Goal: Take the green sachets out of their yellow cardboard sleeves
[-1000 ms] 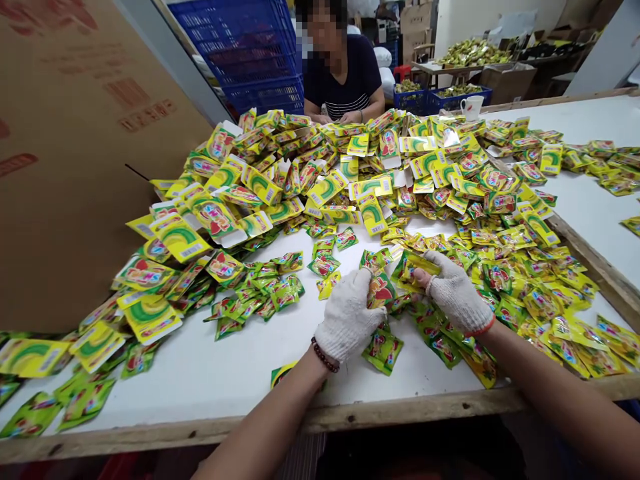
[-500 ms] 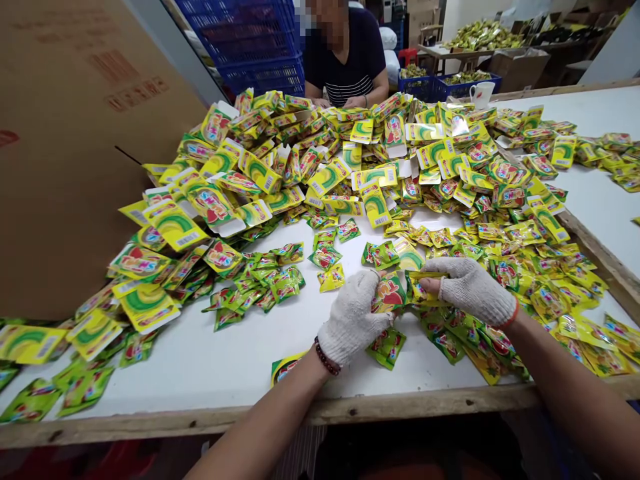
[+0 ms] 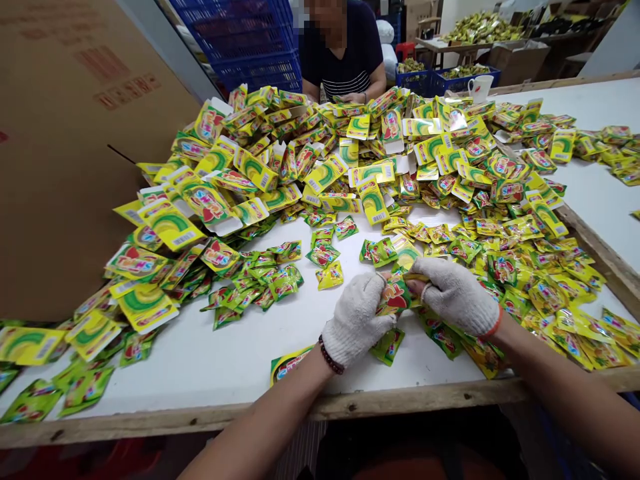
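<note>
1. Carton [image 3: 395, 297], small and printed green and red, is held between both hands above the near part of the table [image 3: 240, 363].
2. Left hand [image 3: 357, 317], gloved, lies at the carton's 8 o'clock and pinches its body between thumb and fingers.
3. Right hand [image 3: 453, 293], at 3 o'clock, has its fingers pressed together on a yellow piece [image 3: 412, 276] at the carton's end; flap or sachet, the fingers hide too much to say.
4. For good handling, I would keep the left grip firm but light, since thin card probably buckles, and hold the carton's end square to the right fingertips so that no edge snags.
5. Close by, a green sachet [image 3: 389, 347] lies at 6 o'clock, a pair of green sachets [image 3: 379, 251] towards 11, and yellow sachets [image 3: 550, 293] spread at 3.
6. Farther out, a flat-lying box [image 3: 286, 363] shows at 8 o'clock, the heap of cartons [image 3: 325, 175] banks up around 12, and a co-worker [image 3: 345, 57] is behind it.
</note>
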The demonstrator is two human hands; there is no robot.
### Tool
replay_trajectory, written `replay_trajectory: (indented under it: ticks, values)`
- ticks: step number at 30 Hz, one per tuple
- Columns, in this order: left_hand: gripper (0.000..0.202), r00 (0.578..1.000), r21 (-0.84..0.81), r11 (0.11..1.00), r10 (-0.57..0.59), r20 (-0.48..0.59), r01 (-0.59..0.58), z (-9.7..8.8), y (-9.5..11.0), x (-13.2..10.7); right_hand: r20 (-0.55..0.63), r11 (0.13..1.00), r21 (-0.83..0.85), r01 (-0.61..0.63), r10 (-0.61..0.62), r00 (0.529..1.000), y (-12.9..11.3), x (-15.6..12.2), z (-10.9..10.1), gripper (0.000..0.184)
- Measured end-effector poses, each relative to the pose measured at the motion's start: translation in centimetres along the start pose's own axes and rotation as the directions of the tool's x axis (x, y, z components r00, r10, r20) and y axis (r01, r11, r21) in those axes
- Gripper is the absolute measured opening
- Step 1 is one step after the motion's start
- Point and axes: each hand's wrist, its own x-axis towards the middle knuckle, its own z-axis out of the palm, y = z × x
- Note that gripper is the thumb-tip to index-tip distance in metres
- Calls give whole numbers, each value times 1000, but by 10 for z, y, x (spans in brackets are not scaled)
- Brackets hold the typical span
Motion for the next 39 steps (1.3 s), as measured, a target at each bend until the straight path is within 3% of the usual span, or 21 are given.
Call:
replay_trajectory:
  ticks: [4, 7, 12, 15, 17, 20, 22, 26, 28, 31, 35, 37, 39]
  values:
    - [50, 998, -1, 998, -64, -7, 64, -5, -1, -1, -39, 987, 155, -42, 48, 998, 0, -2, 0, 17]
    - [55, 999, 42, 998, -50, -11, 51, -7, -4, 0, 28, 957, 256, -133, 131, 991, 2, -2, -9, 15]
    - [56, 999, 49, 998, 48, -7, -48, -5, 0, -2, -34, 997, 56, -50, 52, 998, -4, 1, -4, 23]
    - [56, 998, 67, 997, 52, -40, -49, -2, 2, -3, 1, 993, 91, -81, 81, 997, -11, 1, 0, 20]
    - [56, 997, 71, 997, 33, -76, -27, -2, 1, -2, 110, 947, 252, -201, 179, 978, -13, 0, -3, 20]
    - [58, 996, 47, 999, 29, -83, -26, -3, -1, -1, 391, 777, 473, -416, 238, 889, -15, -4, -9, 26]
    - [57, 998, 30, 998, 48, -44, -46, -5, -1, 0, 534, 695, 541, -474, 151, 832, -17, -6, -10, 25]
    - [53, 997, 31, 998, 44, 58, -46, -23, 0, -8, 622, 645, 620, -447, -57, 781, -24, -8, -2, 28]
    - [50, 995, 68, 998, -3, 101, -4, -44, -5, -20, 606, 579, 665, -472, -50, 794, -26, -7, 1, 33]
    - [50, 973, 175, 974, -172, 157, 144, -85, -22, -48, 489, 531, 703, -472, 120, 864, -21, -4, -2, 35]
    - [51, 842, 311, 896, -417, 342, 317, -133, -52, -89, 170, 753, 536, -382, 347, 922, 3, 4, -20, 28]
    - [49, 828, 325, 886, -438, 351, 331, -141, -61, -101, 34, 881, 330, -340, 349, 936, 19, 8, -27, 25]
    - [49, 850, 322, 883, -437, 294, 342, -136, -61, -99, -23, 953, 77, -292, 295, 955, 33, 10, -29, 23]
